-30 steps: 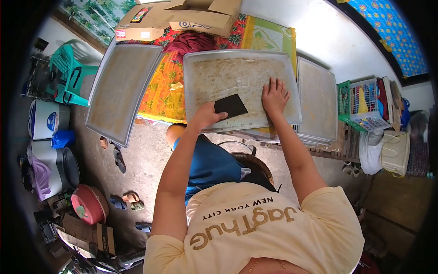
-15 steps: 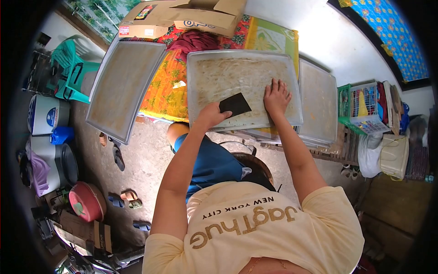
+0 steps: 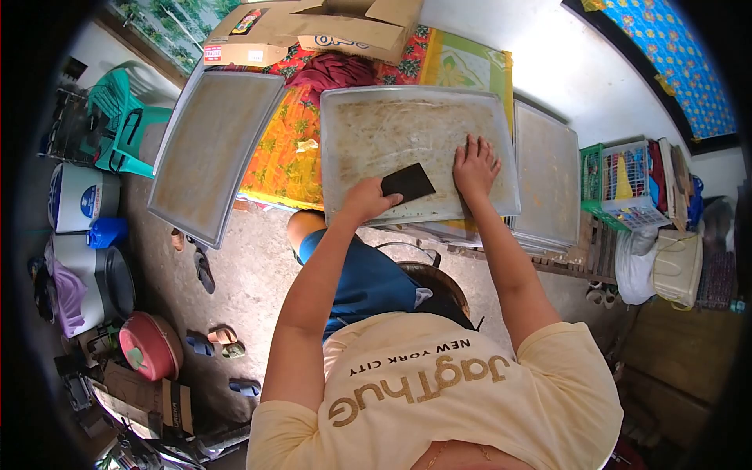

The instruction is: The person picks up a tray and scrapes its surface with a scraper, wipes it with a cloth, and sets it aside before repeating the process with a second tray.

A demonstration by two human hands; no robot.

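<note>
A large metal tray (image 3: 392,117) smeared with pale residue lies in front of me on a bright patterned cloth (image 3: 286,149). My left hand (image 3: 366,200) grips a flat black scraper (image 3: 407,183) whose blade rests on the tray's near part. My right hand (image 3: 474,166) lies flat on the tray's right side, fingers spread, pressing it down.
A second tray (image 3: 211,149) leans at the left and a stack of trays (image 3: 546,176) lies at the right. A cardboard box (image 3: 313,31) sits behind. A green plastic chair (image 3: 125,117), buckets, sandals (image 3: 211,341) and a dark basin (image 3: 439,286) stand on the concrete floor.
The scraper and my left hand have shifted slightly right and nearer along the tray. My right hand stays in place on the tray.
</note>
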